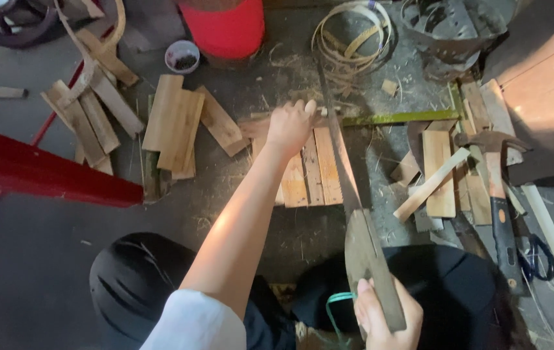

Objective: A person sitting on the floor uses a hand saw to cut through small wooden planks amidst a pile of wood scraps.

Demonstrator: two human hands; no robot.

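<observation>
Sawing looks underway: left hand (290, 124) fingers curled, pinning the thin stick (283, 115) above the slats (312, 172) on the floor, right hand (380, 314) fist-gripping the saw (348, 188), next probably steady strokes.

The grey floor (24, 259) (strewn with shavings) carries bamboo slats (173, 126), a hammer (497, 194) and scissors (539, 256).

A bamboo workshop floor: split slats (173, 123), coiled strips (353, 35), hammer (494, 178) (shavings everywhere).
</observation>
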